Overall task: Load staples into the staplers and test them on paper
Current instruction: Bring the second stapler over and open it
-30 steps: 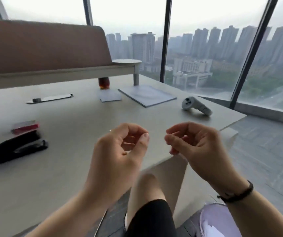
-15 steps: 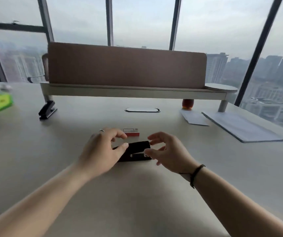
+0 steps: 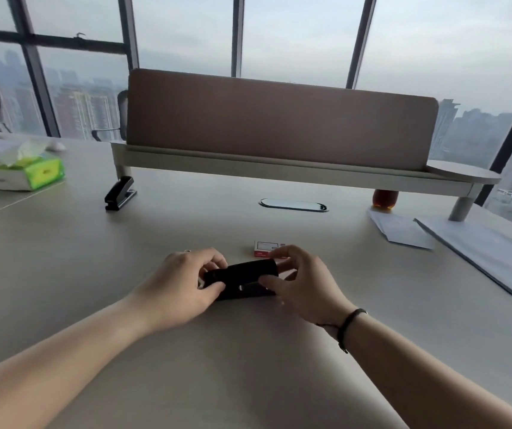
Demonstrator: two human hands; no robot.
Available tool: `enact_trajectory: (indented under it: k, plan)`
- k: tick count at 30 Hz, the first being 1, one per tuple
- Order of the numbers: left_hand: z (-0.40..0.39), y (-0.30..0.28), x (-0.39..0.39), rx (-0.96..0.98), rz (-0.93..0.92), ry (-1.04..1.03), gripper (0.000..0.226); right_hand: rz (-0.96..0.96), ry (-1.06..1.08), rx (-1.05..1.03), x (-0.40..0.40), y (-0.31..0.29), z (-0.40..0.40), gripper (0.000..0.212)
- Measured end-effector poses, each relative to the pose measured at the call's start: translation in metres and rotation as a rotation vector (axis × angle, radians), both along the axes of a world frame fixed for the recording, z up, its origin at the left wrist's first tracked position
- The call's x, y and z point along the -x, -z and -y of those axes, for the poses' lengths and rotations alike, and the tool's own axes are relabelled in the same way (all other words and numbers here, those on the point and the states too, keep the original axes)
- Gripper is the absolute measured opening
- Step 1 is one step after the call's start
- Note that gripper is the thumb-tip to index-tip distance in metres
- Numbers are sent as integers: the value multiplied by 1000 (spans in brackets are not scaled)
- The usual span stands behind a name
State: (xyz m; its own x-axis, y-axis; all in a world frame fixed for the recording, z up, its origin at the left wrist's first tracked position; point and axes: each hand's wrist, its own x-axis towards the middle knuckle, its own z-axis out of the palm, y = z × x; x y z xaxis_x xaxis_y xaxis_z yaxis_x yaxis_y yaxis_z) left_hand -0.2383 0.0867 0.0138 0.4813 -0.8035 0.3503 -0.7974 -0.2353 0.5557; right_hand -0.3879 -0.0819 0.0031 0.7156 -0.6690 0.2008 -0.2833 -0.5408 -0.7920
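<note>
Pale desk (image 3: 93, 274), window office. Black plastic stapler (image 3: 242, 274) at centre, gripped at each end by left hand (image 3: 180, 283) and right hand (image 3: 304, 283) (fingers curled on). Small red-and-white staple box (image 3: 265, 247) just behind; loading apparently not begun, paper sheets (image 3: 403, 230) untested.

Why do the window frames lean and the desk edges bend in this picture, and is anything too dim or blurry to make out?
Head view: the wide-angle lens splays the window frames outward and bows the desk divider. Hazy daylight from behind leaves the black stapler between the left hand and right hand a dark, detail-poor shape. The print on the staple box is too soft to read.
</note>
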Motion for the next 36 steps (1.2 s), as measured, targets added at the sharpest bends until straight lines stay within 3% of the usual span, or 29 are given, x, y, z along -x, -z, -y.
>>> enact_trajectory:
  k: [6, 17, 26, 30, 33, 36]
  plan:
    - [-6, 6, -44, 29, 91, -330, 18, 57, 1, -165, -80, -2, -15, 32]
    - [82, 17, -157, 86, 110, -540, 31, -28, 10, -30, -176, -1, 0, 31]
    - [137, 24, -231, 125, 115, -576, 33, -39, -67, 39, -190, 8, 16, 22]
    - [132, 22, -240, 229, 17, -546, 53, -42, -71, 45, -191, 8, 18, 21]
    - [112, 15, -262, 289, 108, -730, 57, -40, -71, 42, -191, 9, 19, 20]
    - [90, 17, -286, 163, 78, -924, 47, -38, -71, 43, -190, 8, 18, 20]
